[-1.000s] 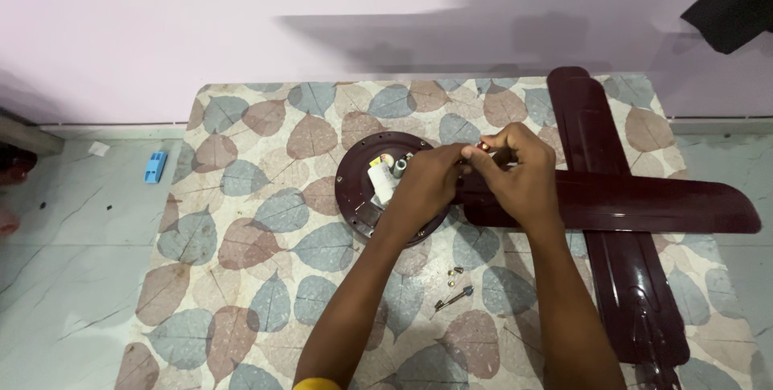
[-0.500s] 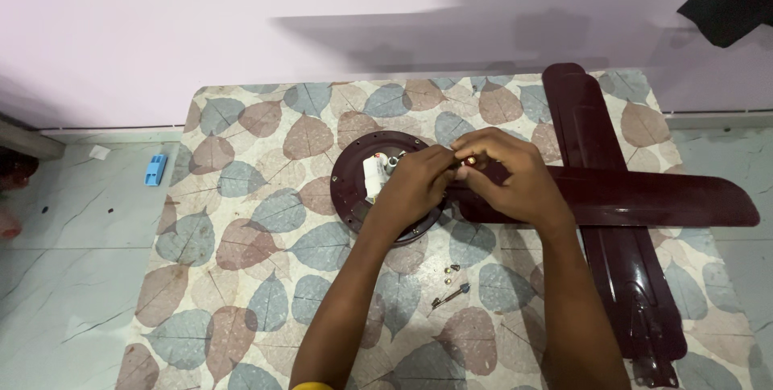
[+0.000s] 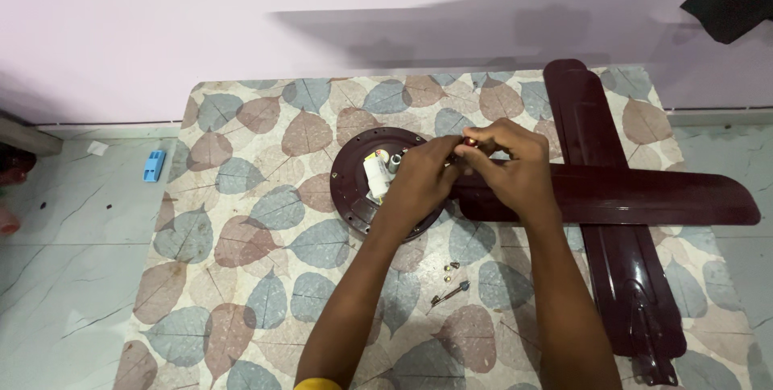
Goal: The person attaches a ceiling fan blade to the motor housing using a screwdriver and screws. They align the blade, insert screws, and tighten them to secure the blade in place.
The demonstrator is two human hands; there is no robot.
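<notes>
Lower centre of frame: small screws (image 3: 449,271) lie loose on the leaf-patterned mat (image 3: 241,237). Mid-frame: left hand (image 3: 419,181) rests on the round maroon fan motor housing (image 3: 350,189), fingers curled; right hand (image 3: 511,169) pinches a small part (too small to identify) at the root of the horizontal fan blade (image 3: 644,197). White rectangular label (image 3: 376,177) sits inside the housing. Far left: blue object (image 3: 153,165) on the floor.

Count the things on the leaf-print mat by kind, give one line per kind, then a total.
Fan blades: 2, crossed
Fan motor hub: 1
Small loose screws or nuts: about 3, too small to be sure
Dark screw or bolt: 1
Total: about 7
</notes>
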